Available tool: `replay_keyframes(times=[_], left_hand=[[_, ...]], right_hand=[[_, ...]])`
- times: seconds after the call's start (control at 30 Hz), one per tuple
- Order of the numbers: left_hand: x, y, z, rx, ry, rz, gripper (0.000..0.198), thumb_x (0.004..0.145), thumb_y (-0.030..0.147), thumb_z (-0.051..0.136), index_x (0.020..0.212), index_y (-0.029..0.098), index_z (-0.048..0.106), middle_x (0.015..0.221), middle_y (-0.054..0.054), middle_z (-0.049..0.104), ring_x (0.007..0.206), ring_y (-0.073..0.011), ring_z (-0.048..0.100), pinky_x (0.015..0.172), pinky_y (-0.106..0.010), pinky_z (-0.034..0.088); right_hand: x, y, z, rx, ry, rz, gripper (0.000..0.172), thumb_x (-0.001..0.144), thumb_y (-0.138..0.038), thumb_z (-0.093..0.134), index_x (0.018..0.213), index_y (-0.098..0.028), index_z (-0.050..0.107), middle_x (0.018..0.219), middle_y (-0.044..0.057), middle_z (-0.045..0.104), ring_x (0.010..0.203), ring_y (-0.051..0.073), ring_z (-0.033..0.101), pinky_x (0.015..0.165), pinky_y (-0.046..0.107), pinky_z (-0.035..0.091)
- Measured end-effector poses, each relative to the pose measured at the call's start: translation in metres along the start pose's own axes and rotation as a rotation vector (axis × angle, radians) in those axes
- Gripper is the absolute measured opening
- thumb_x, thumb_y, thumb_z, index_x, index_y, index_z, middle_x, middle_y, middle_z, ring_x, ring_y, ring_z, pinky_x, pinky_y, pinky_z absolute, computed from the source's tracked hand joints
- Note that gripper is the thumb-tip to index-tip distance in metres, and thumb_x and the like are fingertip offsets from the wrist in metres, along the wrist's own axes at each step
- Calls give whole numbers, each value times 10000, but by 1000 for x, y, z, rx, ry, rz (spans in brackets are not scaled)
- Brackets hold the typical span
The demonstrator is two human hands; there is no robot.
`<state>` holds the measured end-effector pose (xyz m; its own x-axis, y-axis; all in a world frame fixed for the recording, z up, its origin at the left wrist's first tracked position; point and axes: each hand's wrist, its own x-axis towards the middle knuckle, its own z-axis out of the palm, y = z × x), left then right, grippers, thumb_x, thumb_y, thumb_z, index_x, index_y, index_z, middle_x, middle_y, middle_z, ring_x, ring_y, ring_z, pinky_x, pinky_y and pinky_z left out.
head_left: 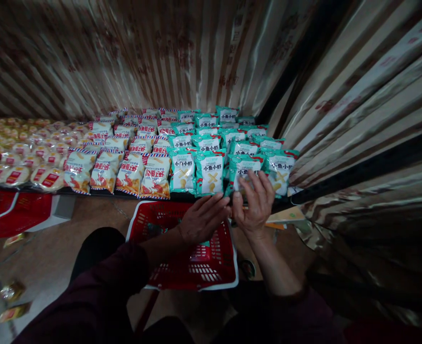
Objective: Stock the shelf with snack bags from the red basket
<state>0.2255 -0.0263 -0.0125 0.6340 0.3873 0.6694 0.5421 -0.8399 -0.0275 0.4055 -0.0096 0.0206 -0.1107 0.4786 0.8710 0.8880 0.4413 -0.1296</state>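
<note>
My right hand (pixel 255 203) rests against the front of a green and white snack bag (pixel 245 165) at the front of the shelf. Its fingers are slightly bent and apart, covering the bag's lower part. My left hand (pixel 205 219) lies just left of it, fingers stretched out toward the bag's lower left corner; whether they touch it I cannot tell. Another green snack bag (pixel 211 173) stands just beyond my left fingertips, and one more green bag (pixel 279 172) is right of my right hand.
Below my hands sits a red shopping basket (pixel 182 282) with a few green packets inside. White and orange snack bags (pixel 155 177) and round wrapped packs (pixel 17 175) fill the shelf leftward. Striped curtains (pixel 160 57) hang behind. A dark post (pixel 340 181) stands right. Small packets (pixel 13 313) lie on the floor.
</note>
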Motion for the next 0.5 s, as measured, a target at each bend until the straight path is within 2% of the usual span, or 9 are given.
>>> replay_keyframes(times=[0.1, 0.27, 0.37, 0.5], left_hand=[[-29, -3, -4, -26, -27, 50, 372, 896, 180, 442, 1250, 125, 542, 1386, -122, 535, 1426, -265, 274, 1031, -395, 425], [-66, -6, 3, -2, -150, -8, 303, 910, 205, 419, 1120, 122, 622, 1265, -165, 620, 1324, -280, 450, 867, -370, 495], [-68, -7, -2, -13, -85, -36, 283, 896, 189, 436, 1091, 123, 630, 1211, -150, 654, 1304, -263, 474, 909, -375, 485], [-48, -15, -20, 29, 23, -53, 324, 890, 181, 436, 1168, 139, 596, 1280, -114, 620, 1387, -248, 355, 1087, -429, 363]], right_hand=[[-3, -16, 3, 135, -65, -44, 349, 872, -197, 501, 1212, -182, 579, 1223, 118, 650, 1235, 261, 536, 999, 464, 463], [-15, -45, 15, 368, -185, -143, 347, 867, -143, 512, 1201, -186, 596, 1159, 110, 683, 1166, 222, 593, 924, 404, 525], [-17, -53, 20, 356, -201, -175, 347, 855, -144, 527, 1188, -202, 604, 1183, 106, 669, 1195, 236, 573, 917, 414, 525], [-10, -50, 25, 128, -148, -106, 362, 855, -170, 544, 1212, -222, 584, 1351, 119, 558, 1309, 269, 464, 1001, 454, 455]])
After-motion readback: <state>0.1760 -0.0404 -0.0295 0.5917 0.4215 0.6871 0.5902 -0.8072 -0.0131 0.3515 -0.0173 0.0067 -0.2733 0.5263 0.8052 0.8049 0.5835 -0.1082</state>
